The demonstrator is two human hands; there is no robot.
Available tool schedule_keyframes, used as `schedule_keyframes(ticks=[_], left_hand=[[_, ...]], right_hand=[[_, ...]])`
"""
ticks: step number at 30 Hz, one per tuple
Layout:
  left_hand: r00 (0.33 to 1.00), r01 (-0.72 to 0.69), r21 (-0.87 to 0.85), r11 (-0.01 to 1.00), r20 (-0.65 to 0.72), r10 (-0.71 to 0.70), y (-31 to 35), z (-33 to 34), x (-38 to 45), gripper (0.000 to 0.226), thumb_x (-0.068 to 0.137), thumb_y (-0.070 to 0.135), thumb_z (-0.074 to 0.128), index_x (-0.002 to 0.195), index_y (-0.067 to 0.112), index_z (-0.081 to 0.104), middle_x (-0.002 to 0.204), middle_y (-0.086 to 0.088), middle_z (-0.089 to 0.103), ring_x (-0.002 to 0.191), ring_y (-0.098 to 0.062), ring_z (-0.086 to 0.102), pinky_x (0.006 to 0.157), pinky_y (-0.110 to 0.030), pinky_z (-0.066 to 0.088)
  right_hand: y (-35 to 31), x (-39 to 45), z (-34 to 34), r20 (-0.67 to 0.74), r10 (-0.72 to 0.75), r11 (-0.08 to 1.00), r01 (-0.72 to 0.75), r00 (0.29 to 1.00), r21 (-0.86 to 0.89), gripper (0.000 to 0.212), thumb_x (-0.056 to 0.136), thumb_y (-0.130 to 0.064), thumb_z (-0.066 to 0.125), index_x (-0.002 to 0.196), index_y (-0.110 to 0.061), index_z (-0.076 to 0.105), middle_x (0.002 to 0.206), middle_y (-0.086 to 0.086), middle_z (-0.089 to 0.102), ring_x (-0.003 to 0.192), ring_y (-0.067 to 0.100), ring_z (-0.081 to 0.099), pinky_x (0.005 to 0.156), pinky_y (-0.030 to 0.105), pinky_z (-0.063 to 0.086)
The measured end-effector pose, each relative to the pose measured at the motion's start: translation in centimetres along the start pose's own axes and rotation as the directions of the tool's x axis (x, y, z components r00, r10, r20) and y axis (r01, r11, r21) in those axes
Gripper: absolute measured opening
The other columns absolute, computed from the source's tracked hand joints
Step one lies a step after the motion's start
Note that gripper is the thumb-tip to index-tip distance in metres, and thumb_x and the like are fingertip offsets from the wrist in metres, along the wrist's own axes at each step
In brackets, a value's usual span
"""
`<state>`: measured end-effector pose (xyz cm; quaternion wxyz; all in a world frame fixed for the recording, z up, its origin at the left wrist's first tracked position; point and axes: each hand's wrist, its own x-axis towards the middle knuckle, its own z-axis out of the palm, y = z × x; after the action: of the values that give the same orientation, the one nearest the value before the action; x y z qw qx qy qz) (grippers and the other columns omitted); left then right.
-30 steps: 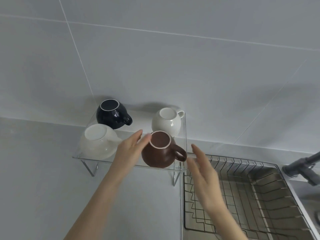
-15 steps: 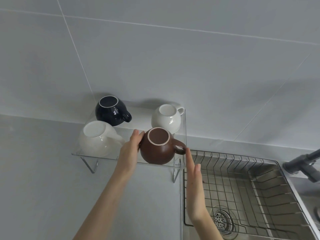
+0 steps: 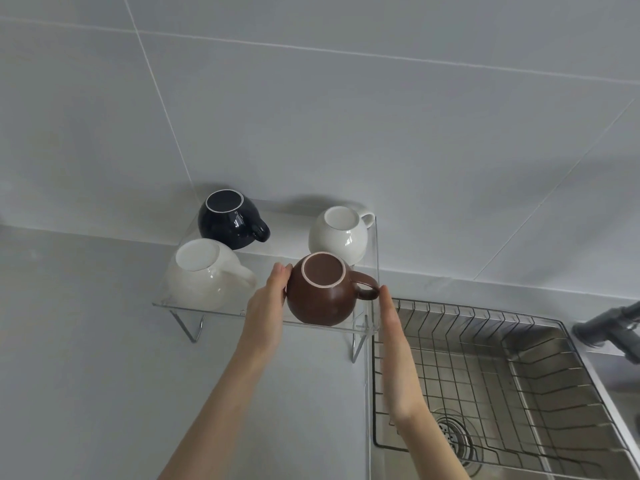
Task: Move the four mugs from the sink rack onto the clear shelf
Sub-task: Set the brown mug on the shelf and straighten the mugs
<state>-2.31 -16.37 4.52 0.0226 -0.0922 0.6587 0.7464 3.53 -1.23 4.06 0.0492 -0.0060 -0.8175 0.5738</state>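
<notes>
Several mugs stand upside down on the clear shelf (image 3: 221, 311): a dark blue mug (image 3: 230, 221) at the back left, a white mug (image 3: 341, 235) at the back right, a cream mug (image 3: 204, 275) at the front left and a brown mug (image 3: 320, 292) at the front right. My left hand (image 3: 268, 306) lies flat against the brown mug's left side, fingers straight. My right hand (image 3: 393, 327) is flat too, its fingertips touching the mug's handle. The wire sink rack (image 3: 485, 375) holds no mugs.
The rack sits in a steel sink (image 3: 568, 358) with a drain (image 3: 453, 434) showing through it. A dark faucet (image 3: 609, 327) juts in from the right edge. Grey tiled wall rises behind the shelf; grey counter (image 3: 86, 358) spreads to the left.
My right hand has risen from beside the rack to touch the brown mug's handle. My left hand has closed flat against the mug's left side. The mug has barely shifted.
</notes>
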Motion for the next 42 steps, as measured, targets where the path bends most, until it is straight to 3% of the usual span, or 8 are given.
schedule_keyframes(ticks=[3, 7, 10, 16, 23, 28, 33, 42], left_hand=[[0.987, -0.122, 0.015, 0.992, -0.103, 0.123, 1.9, -2.3, -0.4, 0.033, 0.070, 0.055, 0.050, 0.091, 0.032, 0.063, 0.109, 0.011, 0.061, 0.109, -0.003, 0.053, 0.097, -0.023, 0.036], [0.896, -0.312, 0.059, 0.948, -0.313, 0.314, 4.2, -7.9, 0.3, 0.031, 0.084, 0.040, 0.038, 0.099, 0.036, 0.064, 0.115, 0.006, 0.061, 0.107, 0.002, 0.054, 0.096, -0.019, 0.036], [0.884, -0.223, 0.123, 0.967, -0.392, 0.254, 3.6, -11.1, 2.0, 0.043, 0.090, 0.040, 0.029, 0.116, 0.022, 0.058, 0.133, -0.002, 0.053, 0.121, -0.005, 0.047, 0.099, -0.020, 0.031], [0.935, -0.084, 0.127, 0.988, -0.332, 0.122, 1.6, -12.4, 2.4, 0.038, 0.076, 0.057, 0.033, 0.072, 0.032, 0.060, 0.095, 0.008, 0.056, 0.095, -0.008, 0.048, 0.084, -0.022, 0.035], [0.934, -0.084, 0.155, 0.984, -0.331, 0.132, 1.3, -12.8, 2.2, 0.034, 0.082, 0.053, 0.026, 0.065, 0.039, 0.050, 0.078, 0.017, 0.048, 0.086, -0.009, 0.042, 0.077, -0.022, 0.034], [0.935, -0.102, 0.182, 0.978, -0.318, 0.157, 1.0, -13.3, 2.2, 0.055, 0.087, 0.051, 0.020, 0.117, 0.023, 0.058, 0.129, -0.001, 0.054, 0.120, -0.010, 0.043, 0.106, -0.027, 0.027], [0.941, -0.112, 0.166, 0.980, -0.298, 0.158, 1.2, -12.7, 2.0, 0.042, 0.094, 0.042, 0.020, 0.070, 0.043, 0.054, 0.095, 0.011, 0.051, 0.100, -0.010, 0.042, 0.093, -0.022, 0.030], [0.965, -0.053, 0.283, 0.958, -0.232, 0.122, 3.9, -14.6, 6.0, 0.060, 0.092, 0.050, 0.013, 0.131, 0.017, 0.044, 0.146, -0.001, 0.038, 0.135, -0.017, 0.032, 0.114, -0.031, 0.019]], right_hand=[[-1.3, 0.2, 1.3, 0.021, -0.007, 0.994, 0.005, 1.000, 0.109, 0.055, 0.085, -0.056, 0.029, 0.135, -0.049, 0.007, 0.150, -0.029, 0.006, 0.136, -0.015, 0.004, 0.116, 0.023, 0.006], [-3.0, 0.2, 5.4, 0.227, -0.087, 0.978, 0.040, 0.970, 0.203, 0.057, 0.088, -0.048, 0.032, 0.140, -0.039, 0.011, 0.147, -0.032, 0.009, 0.134, -0.019, 0.005, 0.107, 0.003, 0.009], [-4.0, 0.2, 9.1, 0.354, -0.023, 0.974, -0.059, 0.935, 0.217, 0.050, 0.094, -0.040, 0.028, 0.139, -0.039, 0.006, 0.147, -0.032, 0.003, 0.129, -0.025, 0.001, 0.101, -0.003, 0.005], [-4.6, 2.4, 12.7, 0.382, 0.122, 0.941, -0.229, 0.916, 0.248, 0.058, 0.094, -0.046, 0.023, 0.144, -0.027, 0.000, 0.154, -0.017, -0.004, 0.139, -0.006, -0.004, 0.115, 0.021, -0.001], [-5.0, 3.5, 13.2, 0.395, 0.149, 0.937, -0.256, 0.907, 0.236, 0.059, 0.094, -0.047, 0.021, 0.145, -0.022, 0.006, 0.156, -0.012, 0.000, 0.140, -0.002, 0.000, 0.117, 0.025, 0.002], [-5.2, 3.5, 13.3, 0.381, 0.157, 0.939, -0.257, 0.911, 0.228, 0.059, 0.094, -0.046, 0.021, 0.145, -0.021, 0.006, 0.156, -0.011, 0.000, 0.140, -0.002, 0.000, 0.110, 0.016, 0.001], [-5.0, 3.6, 13.4, 0.375, 0.149, 0.943, -0.246, 0.915, 0.226, 0.059, 0.094, -0.045, 0.021, 0.145, -0.020, 0.006, 0.156, -0.010, 0.001, 0.140, -0.001, -0.001, 0.112, 0.018, 0.001], [-6.1, 7.5, 11.8, 0.204, 0.211, 0.893, -0.274, 0.956, 0.356, 0.051, 0.095, -0.042, 0.025, 0.143, -0.025, 0.019, 0.154, -0.012, 0.018, 0.134, -0.004, 0.015, 0.111, 0.020, 0.010]])
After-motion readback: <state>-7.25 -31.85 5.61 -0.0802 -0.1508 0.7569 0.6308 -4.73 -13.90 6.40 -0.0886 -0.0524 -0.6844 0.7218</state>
